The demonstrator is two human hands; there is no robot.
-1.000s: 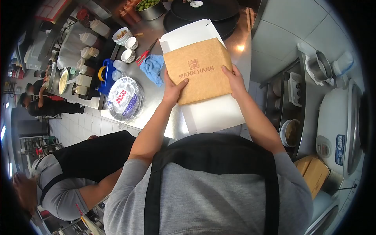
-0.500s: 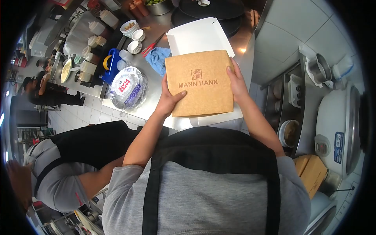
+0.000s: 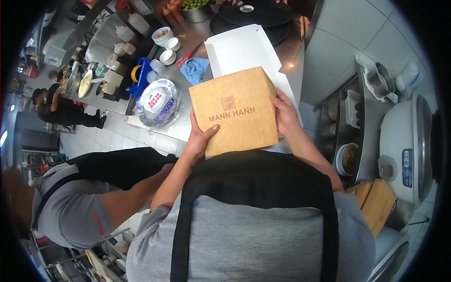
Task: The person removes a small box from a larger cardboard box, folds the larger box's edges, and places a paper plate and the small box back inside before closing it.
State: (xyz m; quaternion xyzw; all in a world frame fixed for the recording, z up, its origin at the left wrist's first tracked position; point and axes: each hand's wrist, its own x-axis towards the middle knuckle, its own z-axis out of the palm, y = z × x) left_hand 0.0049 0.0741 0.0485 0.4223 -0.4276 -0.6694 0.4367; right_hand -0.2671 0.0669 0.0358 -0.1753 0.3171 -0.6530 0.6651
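A brown closed box (image 3: 235, 113) printed "MANN HANN" is held between my two hands. My left hand (image 3: 201, 136) grips its left side with the thumb on the top face. On the right edge, my right hand (image 3: 285, 113) holds it, fingers partly hidden behind. Beyond the box lies an open white carton (image 3: 244, 49) on the metal counter (image 3: 293, 66). A blue cloth (image 3: 194, 70) and red scissors (image 3: 189, 55) are left of the carton.
A wrapped pack of paper plates (image 3: 158, 104) sits at the counter's left. White bowls (image 3: 167, 57), a pot of green fruit (image 3: 196, 10) and black trays (image 3: 256, 16) stand farther back. A co-worker (image 3: 84, 207) is close on the left. A rice cooker (image 3: 399, 150) stands at right.
The brown box has moved toward me and tilted, showing its right side, with both hands on it. A hand has appeared at the black trays. The co-worker's arm has shifted.
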